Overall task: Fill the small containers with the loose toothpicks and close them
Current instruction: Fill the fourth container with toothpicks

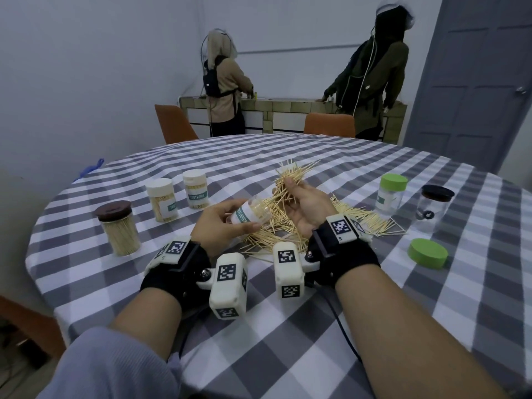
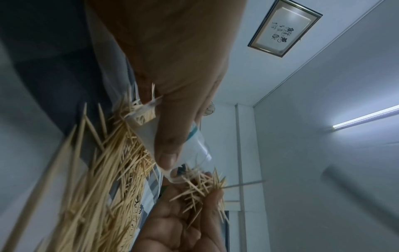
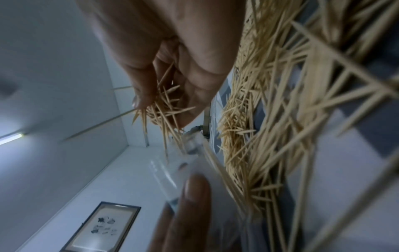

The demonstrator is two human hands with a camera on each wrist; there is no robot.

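Holding: left hand [image 1: 221, 223] grips an open clear jar [image 1: 252, 216], tilted with its mouth toward the right hand.
Left grip: thumb and fingers curled round the jar's labelled wall; the left wrist view shows the thumb lying along it.
Right grip: right hand [image 1: 302, 203] closed on a bundle [image 1: 283, 182] of toothpicks, raised just beside the jar's mouth.
Bundle: its tips fan out above the fingers and splay in several directions; in the right wrist view some point down at the jar's rim.
Pile [image 1: 339, 217]: loose toothpicks spread on the table [image 1: 288, 326] under and around both hands.
Filled jars: brown-lidded jar [image 1: 118, 227] at near left; two white-lidded jars [image 1: 178, 195] behind it, upright and packed with toothpicks.
Other jars: green-lidded jar [image 1: 391, 192] and black-lidded jar [image 1: 434, 205] at far right, both upright and lidded.
Green lid [image 1: 428, 252]: lies flat on the table at near right, apart from any jar.
Table: round, covered by a grey and white checked cloth.
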